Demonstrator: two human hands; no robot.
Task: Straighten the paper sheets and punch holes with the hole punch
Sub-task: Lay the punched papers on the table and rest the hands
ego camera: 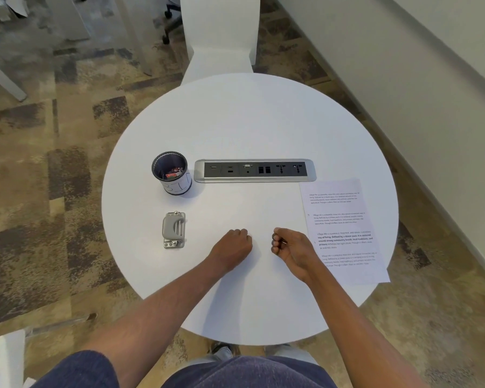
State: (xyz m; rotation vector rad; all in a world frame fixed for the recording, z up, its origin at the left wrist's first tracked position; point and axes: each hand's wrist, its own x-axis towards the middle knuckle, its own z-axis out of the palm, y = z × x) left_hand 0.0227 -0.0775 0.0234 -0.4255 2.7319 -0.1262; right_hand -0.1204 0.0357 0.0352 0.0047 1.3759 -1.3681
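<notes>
Seen from the head camera, a person's two bare hands rest near the front-centre of a round white table [249, 121], neither holding anything. The left hand [233, 246] is curled into a loose fist with its fingers [242, 233] drawn together, knuckles on the bare tabletop. The right hand [291, 247] sits just beside it, a narrow gap between them, its fingers [276, 243] also curled in toward the palm and closed on nothing; whether its fingertips touch the table cannot be told.

The printed white paper sheets [345, 231] lie flat by the table's right edge, just beside the right hand, tilted slightly off square, the near right corner reaching the rim. How many sheets are stacked cannot be made out, and the small blocks of text are too fine to read. The grey metal hole punch [174, 230] stands toward the table's left edge, well apart from the paper and near the left hand without touching it.

Behind the punch, a dark cylindrical pen cup with a white lower band [172, 176] holds a few small items, one red; what they are is unclear. A silver-framed black socket panel [254, 170] is set into the table's centre. A white chair [220, 37] stands at the far edge, its top cut off by the frame. The person's dark blue shorts [235, 371] fill the bottom edge.
</notes>
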